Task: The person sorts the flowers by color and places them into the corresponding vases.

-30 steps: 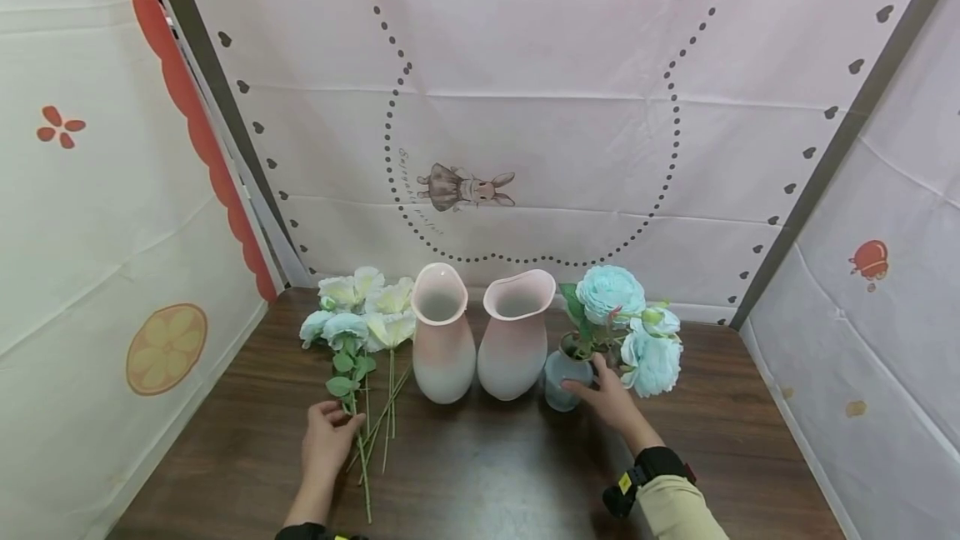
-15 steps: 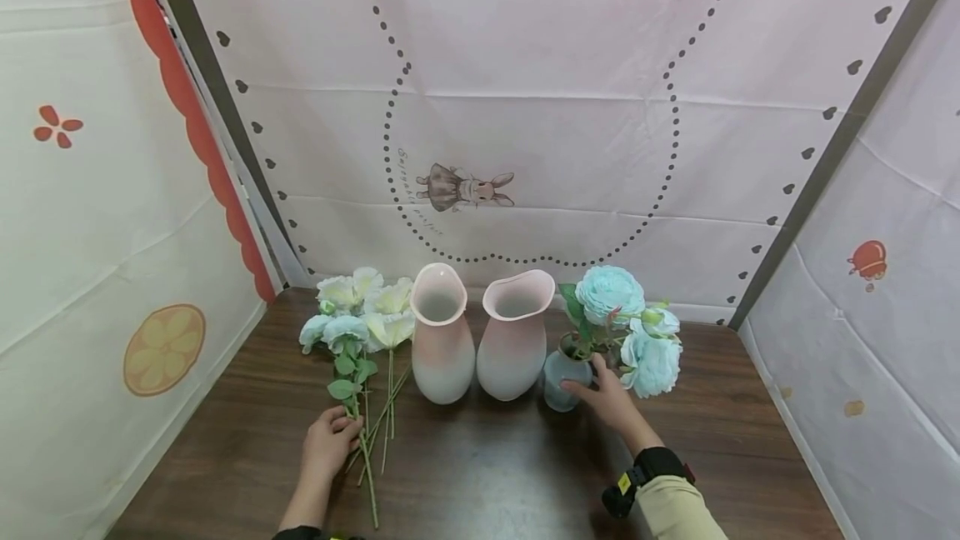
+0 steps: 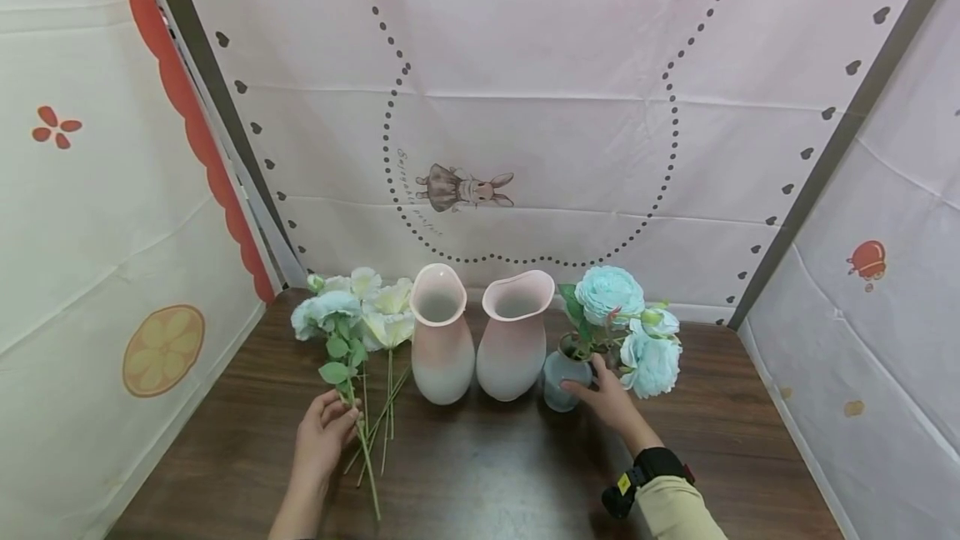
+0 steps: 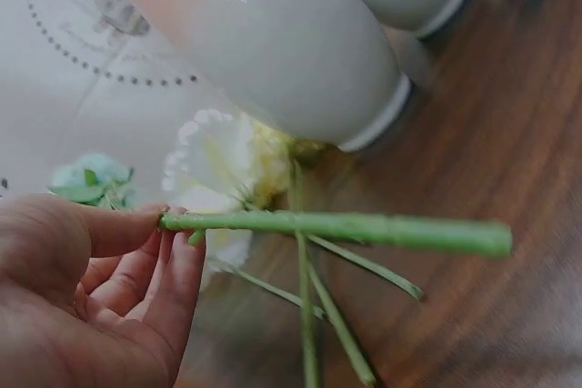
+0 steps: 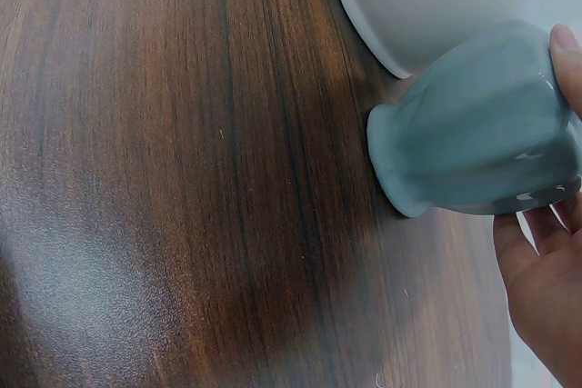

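Note:
My left hand (image 3: pixel 321 438) pinches the green stem of a pale blue artificial flower (image 3: pixel 327 312) between thumb and fingers. In the left wrist view the flower's cut stem (image 4: pixel 391 230) points right, above other stems. My right hand (image 3: pixel 613 407) holds a small blue-grey vase (image 3: pixel 561 383), its fingers and thumb around the side. Light blue flowers (image 3: pixel 611 295) with green leaves stand in that vase and lean right. The vase's foot meets the table in the right wrist view, where its mouth is out of sight.
Two taller pink-and-white vases, a left one (image 3: pixel 444 361) and a right one (image 3: pixel 512 357), stand side by side mid-table. White-yellow flowers (image 3: pixel 390 328) lie left of them, stems crossing on the brown wooden table (image 3: pixel 480 473). Printed cloth walls (image 3: pixel 540 173) enclose the back and sides.
My left hand has risen slightly with the blue flower, whose bloom has shifted up and left, away from the white-yellow ones. The right hand and its vase have stayed put.

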`<state>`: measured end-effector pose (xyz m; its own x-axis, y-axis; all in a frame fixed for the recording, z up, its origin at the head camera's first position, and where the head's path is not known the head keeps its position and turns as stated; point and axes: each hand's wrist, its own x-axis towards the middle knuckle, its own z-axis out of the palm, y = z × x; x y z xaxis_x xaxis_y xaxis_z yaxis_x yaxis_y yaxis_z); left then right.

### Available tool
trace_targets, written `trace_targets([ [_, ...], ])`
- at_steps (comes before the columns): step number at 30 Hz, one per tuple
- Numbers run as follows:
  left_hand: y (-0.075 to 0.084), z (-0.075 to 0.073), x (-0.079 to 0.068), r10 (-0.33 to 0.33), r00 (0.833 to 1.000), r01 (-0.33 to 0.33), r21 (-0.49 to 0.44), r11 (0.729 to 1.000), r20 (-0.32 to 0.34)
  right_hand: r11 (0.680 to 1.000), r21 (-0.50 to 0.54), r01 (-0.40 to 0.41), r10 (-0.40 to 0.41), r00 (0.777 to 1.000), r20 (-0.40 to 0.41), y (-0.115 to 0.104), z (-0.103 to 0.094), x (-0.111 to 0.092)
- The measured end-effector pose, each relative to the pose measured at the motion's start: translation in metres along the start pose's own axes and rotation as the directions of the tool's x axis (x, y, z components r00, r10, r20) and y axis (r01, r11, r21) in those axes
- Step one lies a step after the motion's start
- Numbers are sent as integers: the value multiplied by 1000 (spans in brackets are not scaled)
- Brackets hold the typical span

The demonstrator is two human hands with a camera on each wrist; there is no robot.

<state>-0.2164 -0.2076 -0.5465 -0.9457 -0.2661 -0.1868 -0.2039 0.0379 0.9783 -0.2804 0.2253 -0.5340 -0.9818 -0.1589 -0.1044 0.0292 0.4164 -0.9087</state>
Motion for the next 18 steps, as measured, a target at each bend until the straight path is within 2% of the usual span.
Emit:
trace_targets([
  [3, 12, 2, -6, 50, 999, -51, -62, 997, -13, 1000, 1, -1, 1, 1000, 2, 1, 0, 1],
  [8, 32, 5, -16, 138, 990, -138, -111, 984, -8, 1000, -6, -2, 2, 1000, 0, 1, -1, 1],
  [18, 56, 10, -29, 204, 979, -204, -146, 968, -16, 1000, -8, 20, -20, 1000, -13, 1, 1, -1],
])
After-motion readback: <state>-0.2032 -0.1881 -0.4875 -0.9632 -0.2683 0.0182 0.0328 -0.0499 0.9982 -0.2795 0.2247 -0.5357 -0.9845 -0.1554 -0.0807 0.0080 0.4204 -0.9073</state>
